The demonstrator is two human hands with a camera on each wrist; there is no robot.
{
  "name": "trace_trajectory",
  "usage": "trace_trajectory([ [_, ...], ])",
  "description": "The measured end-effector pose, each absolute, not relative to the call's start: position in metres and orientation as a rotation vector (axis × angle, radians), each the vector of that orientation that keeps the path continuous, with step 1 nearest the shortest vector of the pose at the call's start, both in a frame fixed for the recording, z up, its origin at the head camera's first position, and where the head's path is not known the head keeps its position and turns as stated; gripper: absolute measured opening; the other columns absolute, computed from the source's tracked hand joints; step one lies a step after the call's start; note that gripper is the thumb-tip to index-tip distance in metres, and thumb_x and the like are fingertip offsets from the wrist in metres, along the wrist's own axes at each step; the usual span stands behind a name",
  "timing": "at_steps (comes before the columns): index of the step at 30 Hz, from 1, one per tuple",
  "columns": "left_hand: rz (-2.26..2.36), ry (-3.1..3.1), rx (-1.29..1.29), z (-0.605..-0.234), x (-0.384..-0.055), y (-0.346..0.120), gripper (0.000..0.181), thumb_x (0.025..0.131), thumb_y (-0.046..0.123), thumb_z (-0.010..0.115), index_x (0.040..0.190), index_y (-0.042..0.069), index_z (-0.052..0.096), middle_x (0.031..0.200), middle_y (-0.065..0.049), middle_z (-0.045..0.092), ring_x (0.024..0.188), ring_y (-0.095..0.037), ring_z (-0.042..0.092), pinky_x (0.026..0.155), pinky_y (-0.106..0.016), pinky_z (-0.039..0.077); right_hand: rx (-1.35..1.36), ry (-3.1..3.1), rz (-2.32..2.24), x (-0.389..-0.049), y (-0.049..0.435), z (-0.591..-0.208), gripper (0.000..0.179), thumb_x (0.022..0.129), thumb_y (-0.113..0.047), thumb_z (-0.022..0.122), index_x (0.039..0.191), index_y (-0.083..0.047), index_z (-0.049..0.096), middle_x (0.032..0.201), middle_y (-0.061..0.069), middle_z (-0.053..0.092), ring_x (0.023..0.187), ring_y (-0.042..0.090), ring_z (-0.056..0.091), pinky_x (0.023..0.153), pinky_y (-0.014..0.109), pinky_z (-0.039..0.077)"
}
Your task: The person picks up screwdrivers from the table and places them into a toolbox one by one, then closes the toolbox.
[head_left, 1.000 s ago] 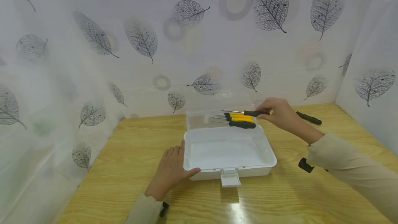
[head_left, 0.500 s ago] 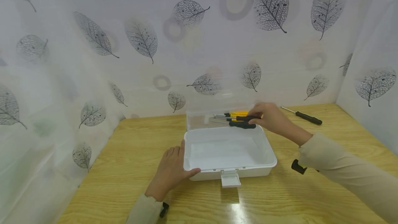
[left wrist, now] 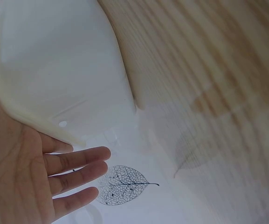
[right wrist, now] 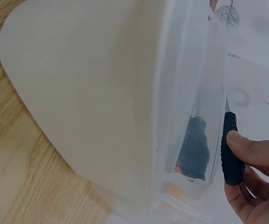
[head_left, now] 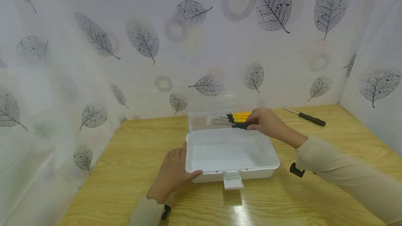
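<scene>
A white plastic box (head_left: 232,149) stands with its translucent lid (head_left: 198,123) folded back behind it. My left hand (head_left: 172,168) rests against the box's left side, thumb at the front corner; in the left wrist view its fingers extend beside the box wall. Over the lid's right part, my right hand (head_left: 267,123) pinches a screwdriver by its black handle (right wrist: 231,149) between thumb and fingers, shaft pointing left in the head view. Several yellow-handled screwdrivers (head_left: 240,116) lie in the lid beside it. Another dark handle (right wrist: 195,149) shows through the lid's plastic in the right wrist view.
A black-handled screwdriver (head_left: 311,118) lies on the wooden table (head_left: 141,142) at the back right. The box's front latch (head_left: 233,181) hangs down open. A white leaf-printed sheet (head_left: 201,51) hangs behind and along both sides of the table.
My right hand has moved left and slightly down with the black-handled screwdriver, bringing it to the tools in the lid. The left hand and the box have stayed in place.
</scene>
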State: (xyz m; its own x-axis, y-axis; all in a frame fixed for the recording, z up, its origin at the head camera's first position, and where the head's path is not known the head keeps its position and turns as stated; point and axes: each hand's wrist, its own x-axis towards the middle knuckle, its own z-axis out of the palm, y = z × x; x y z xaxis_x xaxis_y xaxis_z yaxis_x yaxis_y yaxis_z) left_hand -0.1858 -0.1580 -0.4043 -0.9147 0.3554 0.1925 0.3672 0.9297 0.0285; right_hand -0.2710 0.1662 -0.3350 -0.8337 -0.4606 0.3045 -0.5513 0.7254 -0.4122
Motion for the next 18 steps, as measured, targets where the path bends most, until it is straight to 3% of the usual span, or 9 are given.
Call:
trace_trajectory([
  [18, -0.092, -2.901, -0.555, -0.4034, -0.1852, -0.1575, 0.106, 0.076, 0.071, 0.055, 0.143, -0.007, 0.029, 0.119, -0.019, 0.058, 0.113, -0.033, 0.054, 0.102, -0.045, 0.043, 0.85, -2.791, 0.658, -0.272, 0.1582, -0.3432, 0.014, 0.074, -0.004, 0.076, 0.087, -0.001, 0.074, 0.083, 0.01, 0.07, 0.076, 0.02, 0.064, 0.069, 0.034, 0.056],
])
